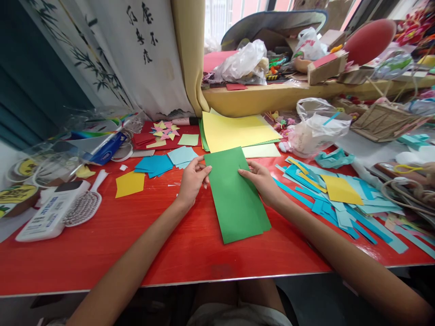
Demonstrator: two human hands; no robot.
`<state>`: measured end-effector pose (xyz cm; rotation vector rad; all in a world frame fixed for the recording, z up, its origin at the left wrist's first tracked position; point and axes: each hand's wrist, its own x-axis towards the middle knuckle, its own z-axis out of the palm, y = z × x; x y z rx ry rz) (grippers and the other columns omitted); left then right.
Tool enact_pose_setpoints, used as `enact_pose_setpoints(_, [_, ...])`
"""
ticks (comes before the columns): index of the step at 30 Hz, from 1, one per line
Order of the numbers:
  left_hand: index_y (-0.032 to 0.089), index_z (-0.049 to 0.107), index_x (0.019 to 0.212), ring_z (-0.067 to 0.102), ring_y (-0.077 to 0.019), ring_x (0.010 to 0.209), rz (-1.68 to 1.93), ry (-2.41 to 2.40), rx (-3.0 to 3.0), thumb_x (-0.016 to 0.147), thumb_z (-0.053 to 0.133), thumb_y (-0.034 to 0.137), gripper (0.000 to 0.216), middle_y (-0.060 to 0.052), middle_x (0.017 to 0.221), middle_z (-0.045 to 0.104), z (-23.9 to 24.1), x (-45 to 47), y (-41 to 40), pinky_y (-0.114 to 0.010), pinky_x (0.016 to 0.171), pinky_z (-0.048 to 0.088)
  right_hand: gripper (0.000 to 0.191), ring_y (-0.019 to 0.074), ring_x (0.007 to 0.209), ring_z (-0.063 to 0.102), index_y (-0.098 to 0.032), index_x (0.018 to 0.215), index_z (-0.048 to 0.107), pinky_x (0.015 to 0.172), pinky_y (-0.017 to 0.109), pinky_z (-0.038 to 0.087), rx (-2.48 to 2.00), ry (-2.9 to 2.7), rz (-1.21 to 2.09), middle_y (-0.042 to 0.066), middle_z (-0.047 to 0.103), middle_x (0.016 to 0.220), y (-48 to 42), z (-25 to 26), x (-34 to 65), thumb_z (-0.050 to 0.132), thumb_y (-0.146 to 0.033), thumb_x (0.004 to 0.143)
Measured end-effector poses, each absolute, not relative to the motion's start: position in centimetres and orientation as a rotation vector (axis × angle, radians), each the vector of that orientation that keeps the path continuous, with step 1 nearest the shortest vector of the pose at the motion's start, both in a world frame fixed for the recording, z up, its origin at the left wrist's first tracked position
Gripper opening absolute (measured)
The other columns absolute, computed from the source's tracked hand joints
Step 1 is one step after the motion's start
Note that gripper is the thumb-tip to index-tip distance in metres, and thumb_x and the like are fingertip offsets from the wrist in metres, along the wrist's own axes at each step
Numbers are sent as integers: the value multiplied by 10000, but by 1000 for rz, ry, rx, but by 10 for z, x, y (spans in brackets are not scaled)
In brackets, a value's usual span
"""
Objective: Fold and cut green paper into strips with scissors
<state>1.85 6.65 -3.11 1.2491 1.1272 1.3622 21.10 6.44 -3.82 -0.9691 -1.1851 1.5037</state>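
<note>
Between both hands is a green sheet of paper (234, 194), a tall rectangle with a second green edge showing slightly offset at its lower right. My left hand (195, 178) pinches its upper left edge between thumb and fingers. On the right edge, my right hand (260, 180) grips it, thumb on top and fingers behind. Just beyond the green paper lie large yellow sheets (238, 131) over more green ones. Blue paper squares (155, 165) and light blue squares (182, 156) rest left of my left hand, with a yellow square (130, 184) nearer me.
Blue paper strips (340, 203) are heaped at the right, a yellow piece (341, 189) on top. A hairbrush (83, 206) and a white box-like container (52, 213) stand left on the red table (163, 258). Plastic bags (316, 129) and craft items crowd the back right.
</note>
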Motion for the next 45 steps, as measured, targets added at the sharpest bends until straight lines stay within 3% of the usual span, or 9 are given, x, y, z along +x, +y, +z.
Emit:
enact_pose_setpoints(3, [227, 495, 1193, 464, -33, 445, 1337, 1100, 1271, 762, 602, 196, 445, 56, 691, 453, -29, 18, 65, -153, 348, 384, 293, 187, 737, 666, -223, 1025, 589, 658, 314, 547, -976, -1181, 1488, 24, 696, 907, 65, -39, 212, 660, -309, 754])
enact_pose_setpoints(6, [246, 483, 1226, 478, -38, 454, 1321, 1073, 1290, 771, 593, 199, 470, 53, 701, 427, -26, 18, 63, -158, 347, 405, 279, 179, 715, 664, -222, 1007, 596, 639, 300, 546, -980, -1177, 1472, 20, 696, 890, 66, -38, 212, 664, -309, 751])
enact_pose_setpoints(16, [211, 530, 1125, 506, -60, 453, 1326, 1125, 1263, 809, 544, 272, 322, 50, 626, 489, -25, 17, 63, -164, 378, 429, 258, 172, 713, 660, -225, 997, 604, 597, 273, 538, -1008, -1162, 1476, 18, 693, 888, 64, -35, 212, 659, -313, 761])
enact_pose_setpoints(45, [171, 565, 1032, 493, -65, 450, 1421, 1128, 1269, 781, 581, 234, 260, 37, 633, 518, -26, 15, 66, -189, 382, 443, 269, 182, 733, 660, -232, 1000, 600, 633, 299, 538, -1010, -1212, 1457, 23, 695, 908, 63, -37, 211, 651, -345, 761])
